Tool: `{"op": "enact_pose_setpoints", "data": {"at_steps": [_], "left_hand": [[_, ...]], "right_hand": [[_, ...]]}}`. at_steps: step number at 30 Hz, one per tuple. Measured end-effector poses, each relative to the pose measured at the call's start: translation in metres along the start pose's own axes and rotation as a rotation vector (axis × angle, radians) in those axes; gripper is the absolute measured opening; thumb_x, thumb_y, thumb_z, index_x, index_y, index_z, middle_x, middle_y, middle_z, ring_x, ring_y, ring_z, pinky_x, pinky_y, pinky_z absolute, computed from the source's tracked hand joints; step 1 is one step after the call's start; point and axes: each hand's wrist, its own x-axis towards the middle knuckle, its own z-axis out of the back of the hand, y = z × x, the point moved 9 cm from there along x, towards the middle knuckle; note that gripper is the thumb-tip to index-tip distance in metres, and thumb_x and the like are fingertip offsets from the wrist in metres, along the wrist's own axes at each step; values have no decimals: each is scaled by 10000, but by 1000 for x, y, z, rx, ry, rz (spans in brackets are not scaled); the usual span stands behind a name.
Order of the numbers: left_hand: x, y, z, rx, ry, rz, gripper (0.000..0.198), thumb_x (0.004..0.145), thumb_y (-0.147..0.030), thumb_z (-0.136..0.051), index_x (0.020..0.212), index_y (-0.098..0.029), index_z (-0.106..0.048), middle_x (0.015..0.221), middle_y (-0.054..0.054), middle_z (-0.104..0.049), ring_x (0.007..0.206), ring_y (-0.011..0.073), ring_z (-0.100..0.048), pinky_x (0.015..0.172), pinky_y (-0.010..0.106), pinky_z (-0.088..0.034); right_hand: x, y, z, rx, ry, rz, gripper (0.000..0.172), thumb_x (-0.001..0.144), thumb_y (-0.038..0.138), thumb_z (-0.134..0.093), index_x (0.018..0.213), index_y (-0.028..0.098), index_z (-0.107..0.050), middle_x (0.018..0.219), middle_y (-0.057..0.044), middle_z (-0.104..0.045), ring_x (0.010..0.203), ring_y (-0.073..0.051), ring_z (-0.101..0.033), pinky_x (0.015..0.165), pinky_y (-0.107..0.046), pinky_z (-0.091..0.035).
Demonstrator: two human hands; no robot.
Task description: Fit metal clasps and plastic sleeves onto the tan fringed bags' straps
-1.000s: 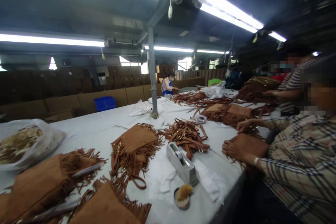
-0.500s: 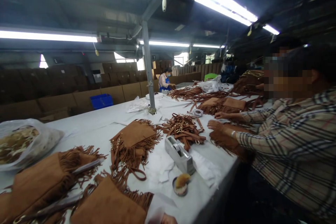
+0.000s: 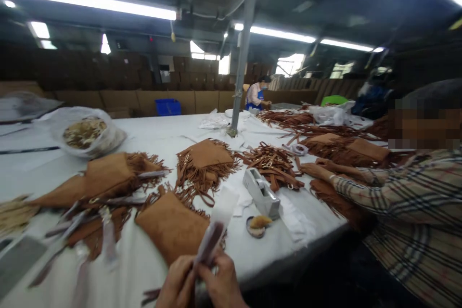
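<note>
My left hand (image 3: 176,283) and my right hand (image 3: 222,284) meet at the bottom edge, fingers pinched together on a brown strap in a clear plastic sleeve (image 3: 211,240) that sticks up between them. Just beyond them lies a tan suede fringed bag (image 3: 171,224) on the white table (image 3: 155,137). Another fringed bag (image 3: 205,159) lies further back, and more bags (image 3: 104,175) with wrapped straps are piled to the left.
A grey tape dispenser (image 3: 262,192) and a small dish with a sponge (image 3: 257,225) stand right of the bags, by a heap of brown straps (image 3: 272,163). A person in a checked shirt (image 3: 407,207) leans over the table at right. A plastic bag (image 3: 84,132) sits far left.
The view has swung down and left. My hands have come into sight at the bottom edge, holding the sleeved strap. The person at right has leaned further over the table.
</note>
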Motion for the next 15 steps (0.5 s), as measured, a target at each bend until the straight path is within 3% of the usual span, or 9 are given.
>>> {"op": "enact_pose_setpoints", "data": {"at_steps": [4,6,8,12,15], "left_hand": [[-25,18,6,136,-11,82,307,750,-275,-618,1054,-264,-657,1154,90,-604,1071,286,-538,948,464,-441],[-33,29,11,159,-58,149,213,813,-282,-538,968,-256,-682,1178,94,-572,1090,270,-532,960,446,-431],[-38,37,12,119,-84,193,262,876,-290,-429,886,-238,-686,1161,97,-561,1059,238,-556,937,398,-449],[-36,33,12,15,-80,165,275,881,-275,-410,893,-218,-679,1146,101,-569,1031,218,-574,920,354,-457],[-32,25,11,-69,-49,113,290,883,-277,-404,907,-208,-685,1077,103,-609,992,211,-586,902,341,-467]], "right_hand": [[4,4,-6,-90,28,77,196,726,387,-693,677,198,-704,797,-67,-679,789,-222,-597,742,-291,-446],[3,-1,-10,-106,48,88,177,711,382,-715,721,206,-718,828,-69,-689,826,-233,-594,783,-305,-438],[-1,-7,-14,-140,57,98,173,707,382,-723,767,220,-726,836,-66,-697,837,-238,-595,799,-320,-440],[-8,-17,-24,-286,80,217,129,748,360,-692,802,249,-730,826,-66,-704,849,-245,-605,817,-352,-453],[-13,-21,-37,-399,169,404,195,814,293,-611,977,267,-714,977,-78,-701,958,-257,-603,866,-382,-453]]}}
